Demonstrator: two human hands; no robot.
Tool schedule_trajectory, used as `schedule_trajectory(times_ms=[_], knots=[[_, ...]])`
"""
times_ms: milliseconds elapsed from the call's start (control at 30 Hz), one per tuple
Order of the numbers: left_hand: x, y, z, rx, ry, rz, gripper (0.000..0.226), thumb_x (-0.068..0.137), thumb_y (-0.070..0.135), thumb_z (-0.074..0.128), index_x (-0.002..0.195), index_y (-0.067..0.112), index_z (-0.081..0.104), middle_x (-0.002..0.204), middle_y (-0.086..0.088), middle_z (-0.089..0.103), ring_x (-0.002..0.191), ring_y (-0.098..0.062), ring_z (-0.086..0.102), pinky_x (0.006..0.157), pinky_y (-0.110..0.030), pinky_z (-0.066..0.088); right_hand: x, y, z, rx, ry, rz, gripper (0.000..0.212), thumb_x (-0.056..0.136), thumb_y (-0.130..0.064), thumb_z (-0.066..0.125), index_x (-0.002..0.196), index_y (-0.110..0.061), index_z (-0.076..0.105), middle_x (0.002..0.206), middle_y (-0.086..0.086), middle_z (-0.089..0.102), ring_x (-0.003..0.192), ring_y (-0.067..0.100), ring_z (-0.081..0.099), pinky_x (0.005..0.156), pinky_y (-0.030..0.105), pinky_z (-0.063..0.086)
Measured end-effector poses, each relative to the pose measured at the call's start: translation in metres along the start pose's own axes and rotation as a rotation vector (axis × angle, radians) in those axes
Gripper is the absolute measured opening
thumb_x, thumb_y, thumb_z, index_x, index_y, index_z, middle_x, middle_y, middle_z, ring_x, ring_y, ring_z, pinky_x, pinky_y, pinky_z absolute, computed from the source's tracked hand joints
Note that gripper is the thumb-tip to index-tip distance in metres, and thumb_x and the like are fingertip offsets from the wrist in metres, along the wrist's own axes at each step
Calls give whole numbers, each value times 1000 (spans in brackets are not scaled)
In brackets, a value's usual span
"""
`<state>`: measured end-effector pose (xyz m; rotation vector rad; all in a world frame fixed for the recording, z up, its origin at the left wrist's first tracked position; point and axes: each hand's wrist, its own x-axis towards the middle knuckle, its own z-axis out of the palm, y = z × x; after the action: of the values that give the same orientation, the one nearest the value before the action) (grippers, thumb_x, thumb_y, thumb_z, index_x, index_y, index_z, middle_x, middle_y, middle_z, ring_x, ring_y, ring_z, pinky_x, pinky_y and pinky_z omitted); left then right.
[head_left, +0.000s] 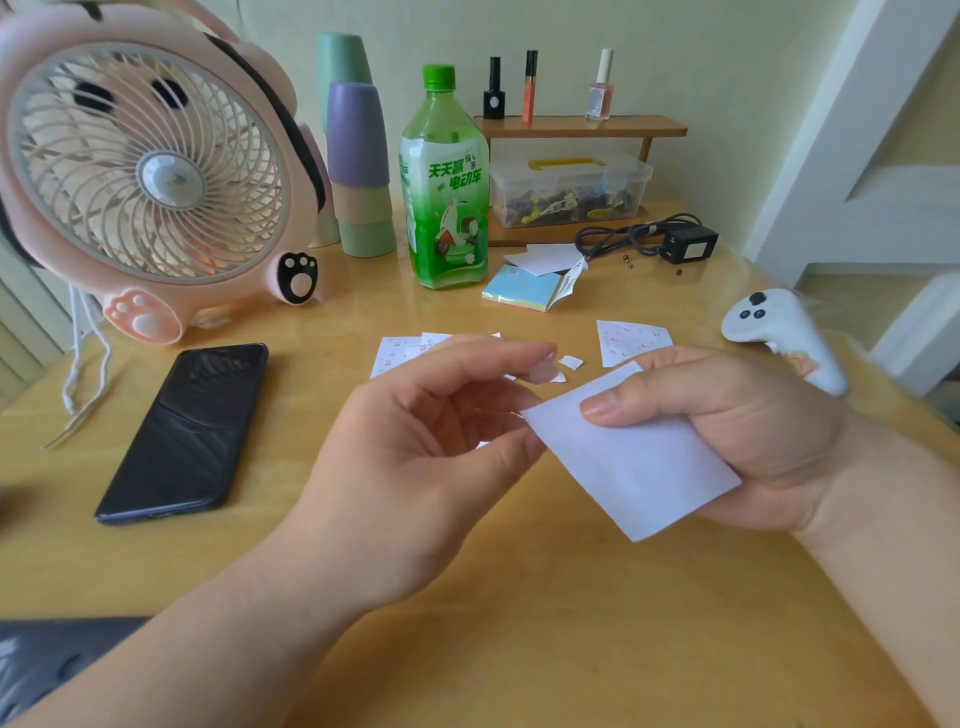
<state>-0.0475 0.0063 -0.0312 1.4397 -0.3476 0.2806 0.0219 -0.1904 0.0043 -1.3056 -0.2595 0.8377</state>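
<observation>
Fingers (685, 366) of our right hand (737, 431) grip a white paper sheet (639, 467) in front of the green tea bottle (444, 182), labelled "电动车". Our left hand (415, 441) pinches the sheet's corner. Printed paper scraps (631, 340) and a sticky-note pad (522, 288) lie nearer the bottle, and a phone (187, 431) lies to its left.

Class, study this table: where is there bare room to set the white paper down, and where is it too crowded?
Free: near edge of table, and between phone and paper scraps. Crowded behind, around bottle and sticky notes.
</observation>
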Motion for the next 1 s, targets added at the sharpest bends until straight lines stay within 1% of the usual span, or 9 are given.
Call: schedule_trajectory(times_ms=[67,233,267,333,400,500,633,900,1000], knots=[[0,1,0,-16,0,14,33,78,-4,71,106,12,75,111,-10,71,89,-23,69,81,-29,54,0,0,1,-8,-27,14,23,71,-8,67,89,3,77,85,18,74,70,24,73,58,26,56],[-1,-1,0,-19,-7,35,28,79,-1,71,102,15,76,106,-6,72,94,-23,69,81,-26,53,0,-1,2,-44,-1,61,27,70,-10,69,93,0,78,88,15,74,73,23,72,62,27,55],[-1,-2,1,-19,-9,36,28,79,-2,70,101,15,77,105,-6,73,94,-21,69,81,-26,53,0,0,2,-62,10,68,29,68,-10,71,95,0,78,88,15,73,74,24,71,64,28,50],[-1,-2,2,-19,-13,43,27,80,-3,70,101,13,76,104,-6,73,94,-20,69,80,-24,52,1,1,2,-117,36,72,39,61,-14,79,99,-3,77,92,16,68,83,31,62,68,34,24],[-1,-3,1,-15,-19,51,26,81,-3,73,102,11,76,104,-5,72,94,-18,69,80,-23,53,2,3,1,-136,66,71,52,55,-21,81,103,-5,73,97,19,60,94,35,46,79,47,7],[-2,-5,1,3,-30,68,21,81,1,77,100,12,76,104,-3,73,96,-16,70,83,-24,53,2,3,3,-146,66,73,58,54,-21,82,108,-4,71,101,19,55,98,35,39,83,52,5],[-2,-4,2,35,-24,92,24,82,-2,70,101,11,75,102,-6,72,93,-15,69,81,-22,53,2,3,3,-159,32,80,71,47,-22,90,113,-3,70,104,19,54,99,34,38,82,51,4],[-2,-3,0,71,-26,106,16,82,11,75,98,13,77,97,-5,71,88,-17,68,79,-24,52,4,4,2,-147,47,83,50,57,-23,80,104,-5,73,99,16,54,94,32,40,79,49,4],[-2,-2,0,86,-26,108,17,81,14,73,97,13,77,96,-3,72,86,-18,68,79,-24,53,2,2,3,-139,6,68,19,62,-15,75,80,-12,78,74,6,61,63,18,53,71,44,4]])
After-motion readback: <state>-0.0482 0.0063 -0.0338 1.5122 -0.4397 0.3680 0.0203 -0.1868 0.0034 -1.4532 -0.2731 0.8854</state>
